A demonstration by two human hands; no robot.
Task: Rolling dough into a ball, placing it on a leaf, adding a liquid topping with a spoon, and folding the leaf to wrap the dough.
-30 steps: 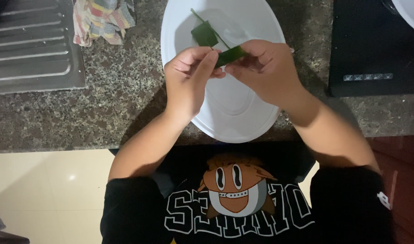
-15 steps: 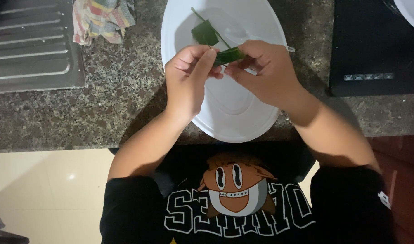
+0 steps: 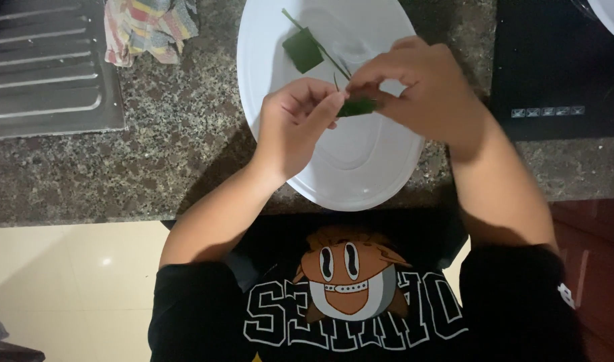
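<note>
A large white oval plate [image 3: 360, 171] lies on the speckled granite counter. Above its middle, my left hand [image 3: 295, 124] and my right hand [image 3: 421, 94] meet and both pinch a small folded green leaf piece [image 3: 357, 106] between their fingertips. Farther back on the plate lies another folded green leaf square [image 3: 302, 50] with a thin green stem [image 3: 323, 47] running across it. Most of the held leaf is hidden by my fingers.
A metal sink drainboard [image 3: 45, 67] is at the far left. A crumpled multicoloured cloth [image 3: 149, 23] lies beside it. A black cooktop [image 3: 558, 64] sits at the right, with a white dish edge [image 3: 612, 13] on its corner. The counter's front edge runs below the plate.
My hands stay together over the plate and have shifted only slightly while working the small leaf piece. The leaf square on the plate has not moved.
</note>
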